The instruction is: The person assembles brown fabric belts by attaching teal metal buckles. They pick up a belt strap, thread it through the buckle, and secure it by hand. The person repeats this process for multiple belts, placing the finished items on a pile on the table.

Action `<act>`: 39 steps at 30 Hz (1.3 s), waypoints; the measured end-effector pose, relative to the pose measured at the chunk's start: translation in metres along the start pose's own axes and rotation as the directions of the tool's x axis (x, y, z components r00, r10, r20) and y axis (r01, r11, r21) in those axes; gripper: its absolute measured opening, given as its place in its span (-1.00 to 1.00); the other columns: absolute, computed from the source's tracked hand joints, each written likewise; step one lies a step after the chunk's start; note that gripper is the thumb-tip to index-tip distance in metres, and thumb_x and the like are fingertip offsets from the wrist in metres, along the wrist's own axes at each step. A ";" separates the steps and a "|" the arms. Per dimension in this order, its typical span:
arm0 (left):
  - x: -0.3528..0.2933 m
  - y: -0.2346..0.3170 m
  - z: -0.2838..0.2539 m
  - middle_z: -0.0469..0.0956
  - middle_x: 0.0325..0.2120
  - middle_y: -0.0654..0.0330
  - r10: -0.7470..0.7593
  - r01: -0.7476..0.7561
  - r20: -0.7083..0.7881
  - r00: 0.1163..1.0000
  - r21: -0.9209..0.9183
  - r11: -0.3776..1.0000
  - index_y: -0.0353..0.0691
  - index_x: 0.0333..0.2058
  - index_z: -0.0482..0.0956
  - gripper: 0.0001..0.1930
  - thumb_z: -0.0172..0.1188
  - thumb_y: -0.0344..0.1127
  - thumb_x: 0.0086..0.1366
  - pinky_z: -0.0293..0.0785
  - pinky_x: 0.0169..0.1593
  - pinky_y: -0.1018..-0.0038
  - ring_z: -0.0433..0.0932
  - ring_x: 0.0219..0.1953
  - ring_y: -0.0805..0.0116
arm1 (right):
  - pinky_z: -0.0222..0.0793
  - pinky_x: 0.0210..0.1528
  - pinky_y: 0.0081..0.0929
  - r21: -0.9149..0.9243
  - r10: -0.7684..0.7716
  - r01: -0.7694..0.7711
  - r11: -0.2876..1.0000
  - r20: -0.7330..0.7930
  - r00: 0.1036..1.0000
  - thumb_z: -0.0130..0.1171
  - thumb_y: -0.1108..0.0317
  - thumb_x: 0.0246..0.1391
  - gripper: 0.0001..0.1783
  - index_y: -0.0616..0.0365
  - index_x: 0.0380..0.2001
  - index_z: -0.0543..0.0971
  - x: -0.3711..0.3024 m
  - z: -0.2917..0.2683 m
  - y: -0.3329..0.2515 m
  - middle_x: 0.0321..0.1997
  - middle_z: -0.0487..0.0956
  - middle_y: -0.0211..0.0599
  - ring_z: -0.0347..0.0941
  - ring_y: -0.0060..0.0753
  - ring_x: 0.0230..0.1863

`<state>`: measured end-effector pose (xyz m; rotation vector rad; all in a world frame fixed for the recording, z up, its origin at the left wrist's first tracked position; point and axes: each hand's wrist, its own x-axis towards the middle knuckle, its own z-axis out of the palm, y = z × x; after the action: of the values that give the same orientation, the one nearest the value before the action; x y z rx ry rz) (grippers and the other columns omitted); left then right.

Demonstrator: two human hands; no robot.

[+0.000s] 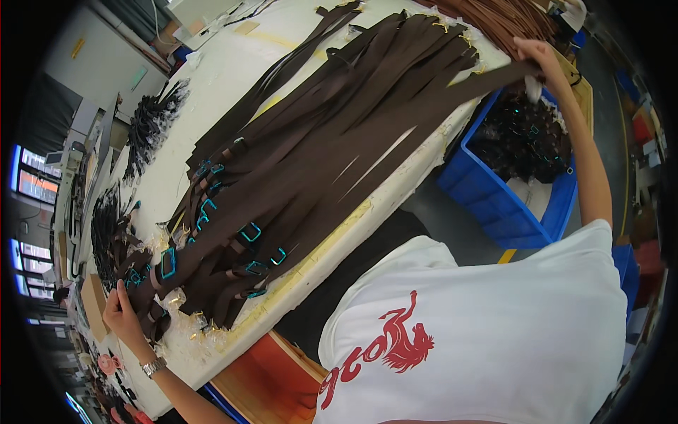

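Note:
A long dark brown belt (381,131) stretches slantwise over the table between my two hands. My right hand (540,60) is closed on its far right end, beside a bit of clear plastic. At the near left, my left hand (123,311) pinches the buckle end. That end carries a square buckle (168,263) with a bright blue-green edge. Under the stretched belt lies a thick pile of similar dark belts (325,99). Their buckles (251,232) gather toward the left, with crumpled clear plastic (194,325) around them.
The pale table (417,173) has a worn, yellowed edge. A blue bin (494,201) with dark buckled pieces stands at its right. Brown strips (494,21) lie at the far right. Bunches of black straps (152,127) lie on the left. An orange-lined wooden box (272,381) is below the edge.

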<state>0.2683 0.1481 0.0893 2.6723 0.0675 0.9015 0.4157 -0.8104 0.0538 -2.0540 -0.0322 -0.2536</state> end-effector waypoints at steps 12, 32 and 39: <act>0.002 -0.009 0.145 0.60 -0.45 -0.04 0.152 -0.267 0.360 0.920 0.294 0.918 -0.32 -0.42 0.59 -0.79 0.36 -0.32 0.34 0.47 -0.22 0.09 0.59 -0.35 -0.12 | 0.55 -0.06 -0.37 -0.287 -0.663 0.700 0.655 0.226 0.713 0.29 0.38 0.31 -0.83 0.18 -0.09 0.69 0.170 0.282 -0.067 -0.18 0.69 -0.26 0.65 -0.25 -0.19; 0.049 0.068 0.156 0.72 -0.12 -0.03 0.090 -0.088 0.383 0.919 -0.023 0.996 -0.33 -0.07 0.66 -0.82 0.28 -0.39 0.43 0.54 0.09 0.20 0.66 -0.02 -0.03 | 0.55 -0.05 -0.07 0.010 -0.467 0.873 0.488 0.848 0.251 0.37 0.29 0.01 -0.71 0.19 -0.21 0.67 0.205 0.539 -0.105 -0.23 0.70 -0.08 0.65 0.05 -0.09; 0.096 0.004 0.251 0.67 0.15 -0.12 0.058 0.045 0.619 0.783 -0.150 0.988 -0.24 0.22 0.63 -0.51 -0.03 0.00 0.65 0.46 0.31 0.24 0.61 0.23 -0.11 | 0.56 -0.06 -0.04 0.018 -0.461 0.856 0.517 0.848 0.262 0.30 0.35 0.08 -0.78 0.16 -0.19 0.68 0.199 0.536 -0.135 -0.25 0.71 -0.11 0.67 0.05 -0.11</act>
<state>0.4949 0.0872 -0.0414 2.6716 -0.1603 -0.0236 0.6820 -0.2939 -0.0349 -2.3283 -1.6564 0.1708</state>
